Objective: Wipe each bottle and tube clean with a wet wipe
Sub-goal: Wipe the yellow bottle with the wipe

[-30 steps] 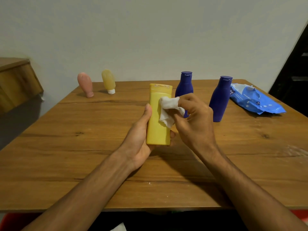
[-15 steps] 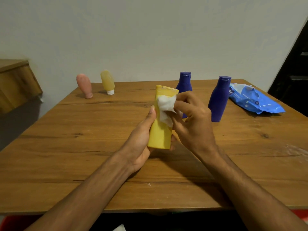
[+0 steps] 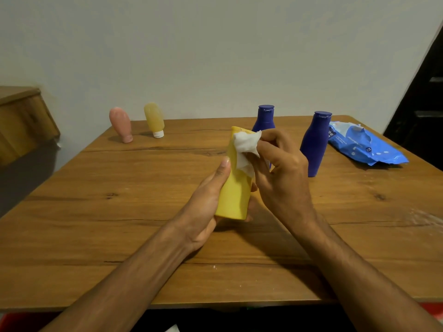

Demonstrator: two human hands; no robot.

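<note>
My left hand (image 3: 203,200) grips a yellow bottle (image 3: 233,192) from below, held above the wooden table (image 3: 119,212) and tilted slightly right at the top. My right hand (image 3: 280,173) pinches a crumpled white wet wipe (image 3: 245,148) and presses it against the bottle's upper right side. Two dark blue bottles stand upright behind: one (image 3: 265,117) partly hidden by my right hand, the other (image 3: 316,142) to its right. At the back left stand a pink tube (image 3: 121,124) and a yellow tube (image 3: 154,119), both on their caps.
A blue wet-wipe pack (image 3: 366,144) lies at the table's back right, near the edge. A wooden cabinet (image 3: 21,121) stands off the table to the left. A pale wall runs behind the table; a dark doorway is at far right.
The yellow bottle has turned and tilted in my left hand. My right hand has slid the wipe up toward the bottle's top end.
</note>
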